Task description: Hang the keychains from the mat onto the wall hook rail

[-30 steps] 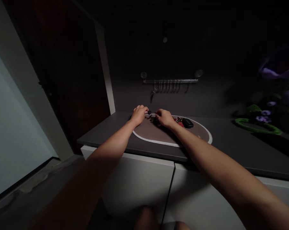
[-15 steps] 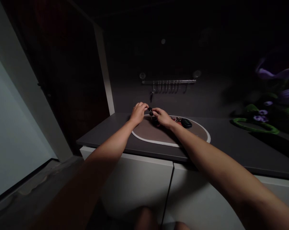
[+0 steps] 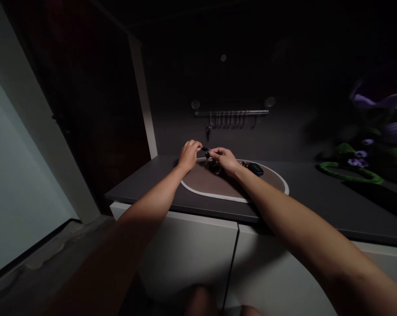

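Over the mat's back edge, the left hand and right hand, slightly apart, seemingly pinch a small dark piece (too dim to name); a loose grip could drop it onto the mat.

Right hand could pass over low black case.
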Demonstrator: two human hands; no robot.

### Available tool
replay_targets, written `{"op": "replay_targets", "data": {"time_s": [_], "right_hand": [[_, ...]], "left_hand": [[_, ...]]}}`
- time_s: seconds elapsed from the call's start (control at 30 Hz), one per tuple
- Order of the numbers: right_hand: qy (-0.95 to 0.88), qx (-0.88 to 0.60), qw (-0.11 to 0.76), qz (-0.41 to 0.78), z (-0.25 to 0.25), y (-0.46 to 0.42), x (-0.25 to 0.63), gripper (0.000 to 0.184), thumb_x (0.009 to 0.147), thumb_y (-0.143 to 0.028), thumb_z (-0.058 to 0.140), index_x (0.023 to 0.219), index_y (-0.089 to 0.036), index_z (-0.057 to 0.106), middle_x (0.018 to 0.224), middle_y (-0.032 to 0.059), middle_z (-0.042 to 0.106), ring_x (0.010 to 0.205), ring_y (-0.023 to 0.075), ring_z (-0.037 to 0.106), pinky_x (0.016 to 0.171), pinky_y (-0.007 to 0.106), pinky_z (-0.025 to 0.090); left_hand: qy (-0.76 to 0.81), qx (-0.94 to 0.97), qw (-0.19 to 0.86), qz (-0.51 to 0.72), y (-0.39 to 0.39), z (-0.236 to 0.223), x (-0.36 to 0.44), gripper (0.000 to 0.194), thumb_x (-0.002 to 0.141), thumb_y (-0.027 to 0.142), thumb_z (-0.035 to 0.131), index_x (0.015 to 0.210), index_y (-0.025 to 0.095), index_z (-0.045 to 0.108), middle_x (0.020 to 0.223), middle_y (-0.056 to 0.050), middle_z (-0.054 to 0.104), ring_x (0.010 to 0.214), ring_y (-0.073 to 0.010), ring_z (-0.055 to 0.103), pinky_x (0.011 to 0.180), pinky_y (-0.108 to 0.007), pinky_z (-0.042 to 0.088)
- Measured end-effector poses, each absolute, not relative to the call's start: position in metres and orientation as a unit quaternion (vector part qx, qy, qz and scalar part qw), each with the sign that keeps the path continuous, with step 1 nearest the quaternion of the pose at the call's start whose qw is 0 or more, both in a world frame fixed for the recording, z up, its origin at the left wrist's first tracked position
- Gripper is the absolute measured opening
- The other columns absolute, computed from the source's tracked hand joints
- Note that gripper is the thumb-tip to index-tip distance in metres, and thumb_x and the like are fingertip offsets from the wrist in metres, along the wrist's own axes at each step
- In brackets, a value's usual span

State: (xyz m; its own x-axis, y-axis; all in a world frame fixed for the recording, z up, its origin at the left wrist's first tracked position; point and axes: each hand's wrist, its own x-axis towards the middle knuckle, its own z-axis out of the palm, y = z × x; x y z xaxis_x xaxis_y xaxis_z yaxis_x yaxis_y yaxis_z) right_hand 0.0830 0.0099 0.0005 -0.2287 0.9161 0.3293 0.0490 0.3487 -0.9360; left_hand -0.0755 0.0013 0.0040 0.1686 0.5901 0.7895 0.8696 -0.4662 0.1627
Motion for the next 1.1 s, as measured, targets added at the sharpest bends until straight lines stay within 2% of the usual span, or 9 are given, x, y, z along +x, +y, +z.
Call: {"op": "replay_targets", "data": {"time_s": [0.2,0.47,0.67,0.8,1.1], "right_hand": [[-0.624,-0.342,0.539,0.451,0.000,0.014,0.085,0.014,0.069,-0.026,0.063,0.077,-0.016,0.058,0.062,-0.0022,0.052,0.050,0.0079,0.045,0.041,0.020,0.042],[-0.634,-0.325,0.582,0.392,-0.002,0.022,0.086,0.021,0.064,-0.033,0.064,0.074,-0.016,0.057,0.062,-0.0033,0.050,0.055,0.0071,0.042,0.050,0.020,0.039],[-0.653,-0.326,0.594,0.340,-0.005,0.029,0.088,0.023,0.066,-0.036,0.060,0.076,-0.016,0.056,0.068,-0.0016,0.053,0.060,0.0086,0.046,0.057,0.022,0.040],[-0.662,-0.331,0.604,0.295,-0.004,0.031,0.089,0.024,0.067,-0.037,0.058,0.076,-0.015,0.058,0.070,0.0006,0.057,0.063,0.0101,0.048,0.061,0.023,0.040],[-0.615,-0.351,0.654,0.267,0.009,0.038,0.092,0.025,0.067,-0.036,0.057,0.077,-0.014,0.062,0.072,0.0024,0.061,0.063,0.0109,0.051,0.062,0.025,0.042]], "left_hand": [[-0.477,-0.753,0.166,-0.423,0.005,0.001,-0.077,0.016,0.085,0.017,0.041,0.086,0.020,0.056,0.092,-0.004,0.056,0.090,-0.0167,0.046,0.080,-0.027,0.036],[-0.448,-0.782,0.145,-0.409,0.005,-0.002,-0.074,0.011,0.082,0.016,0.046,0.085,0.020,0.056,0.089,-0.003,0.058,0.088,-0.0164,0.048,0.078,-0.027,0.037],[-0.441,-0.807,0.101,-0.381,0.004,-0.004,-0.067,0.013,0.080,0.019,0.050,0.092,0.019,0.055,0.086,-0.003,0.059,0.086,-0.0164,0.050,0.077,-0.027,0.039],[-0.452,-0.809,0.088,-0.366,0.001,-0.005,-0.064,0.016,0.084,0.026,0.044,0.094,0.019,0.055,0.090,-0.004,0.060,0.089,-0.0168,0.052,0.079,-0.027,0.039],[-0.534,-0.769,0.049,-0.349,0.009,-0.015,-0.065,0.021,0.086,0.023,0.037,0.092,0.017,0.056,0.089,-0.007,0.062,0.085,-0.0164,0.056,0.075,-0.027,0.039]]}}
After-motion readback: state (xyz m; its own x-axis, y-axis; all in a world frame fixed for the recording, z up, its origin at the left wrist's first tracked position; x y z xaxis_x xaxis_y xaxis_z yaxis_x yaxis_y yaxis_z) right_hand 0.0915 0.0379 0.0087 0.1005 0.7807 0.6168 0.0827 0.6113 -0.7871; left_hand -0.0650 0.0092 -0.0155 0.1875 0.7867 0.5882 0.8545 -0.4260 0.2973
